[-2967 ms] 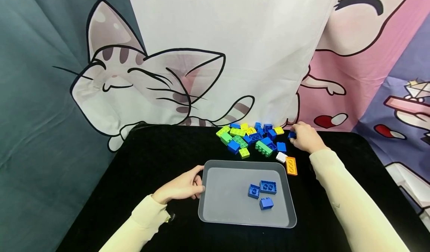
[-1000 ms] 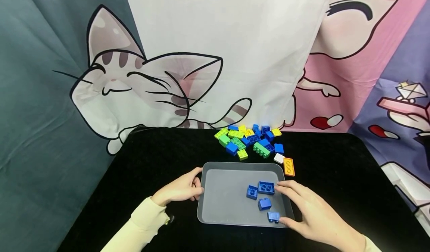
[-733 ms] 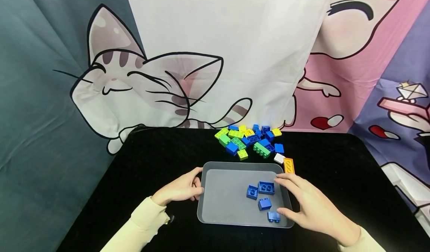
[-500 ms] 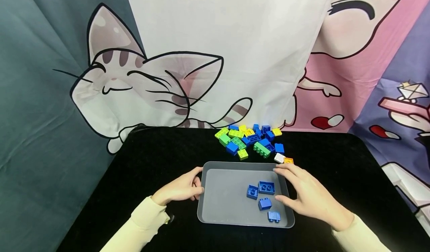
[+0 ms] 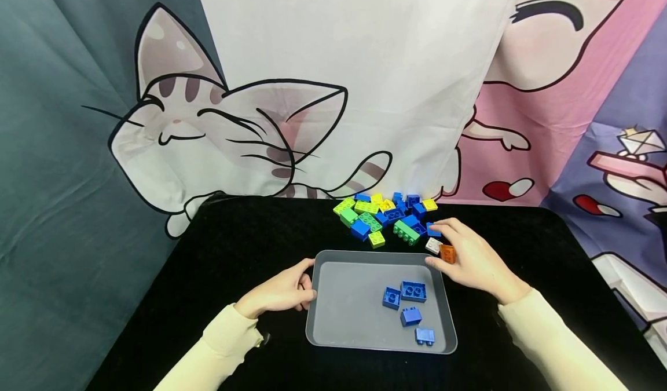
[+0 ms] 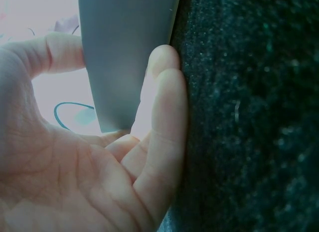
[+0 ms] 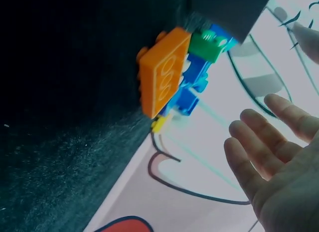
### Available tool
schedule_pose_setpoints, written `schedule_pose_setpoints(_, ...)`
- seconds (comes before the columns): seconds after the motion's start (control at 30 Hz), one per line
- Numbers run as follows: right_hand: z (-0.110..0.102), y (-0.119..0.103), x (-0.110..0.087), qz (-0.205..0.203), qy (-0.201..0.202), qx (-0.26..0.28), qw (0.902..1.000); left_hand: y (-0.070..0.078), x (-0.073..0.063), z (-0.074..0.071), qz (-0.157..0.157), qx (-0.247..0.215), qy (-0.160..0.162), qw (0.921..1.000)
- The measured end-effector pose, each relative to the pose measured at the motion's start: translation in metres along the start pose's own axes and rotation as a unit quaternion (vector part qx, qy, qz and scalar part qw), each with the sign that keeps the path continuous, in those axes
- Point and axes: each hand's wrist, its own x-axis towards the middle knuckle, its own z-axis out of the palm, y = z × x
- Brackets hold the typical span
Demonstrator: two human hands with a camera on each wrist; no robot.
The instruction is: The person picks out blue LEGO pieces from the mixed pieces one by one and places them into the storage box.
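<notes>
A grey tray (image 5: 354, 304) lies on the black cloth, with several blue bricks (image 5: 411, 316) in its right half. At its left edge my left hand (image 5: 278, 288) grips the wall; in the left wrist view the thumb and curled fingers sit on either side of the tray (image 6: 119, 57). My right hand (image 5: 471, 258) hovers past the tray's far right corner, fingers spread and holding nothing. Below it is an orange brick (image 7: 164, 75), partly hidden by the hand in the head view. Beside that lies a white brick (image 5: 433, 245).
Behind the tray is a loose pile of blue, yellow and green bricks (image 5: 370, 222). A blue brick (image 5: 431, 229) at its right side is partly covered by my right fingertips in the head view. A printed cloth (image 5: 312, 43) hangs behind the table.
My right hand carried a blue brick from the far right into the tray and let it go. It has since moved away over the orange brick. My left hand has stayed on the tray.
</notes>
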Motion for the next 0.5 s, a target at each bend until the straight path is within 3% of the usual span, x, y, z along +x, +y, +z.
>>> schedule_pose_setpoints(0.27,0.008,0.020,0.024,0.047,-0.034,0.022,0.9981,0.000,0.000,0.000,-0.001,0.002,0.002,1.0000)
schedule_pose_setpoints(0.5,0.022,0.035,0.038,0.073,-0.073,0.006,0.9946,0.001,0.000,0.000,-0.003,0.003,0.002,1.0000)
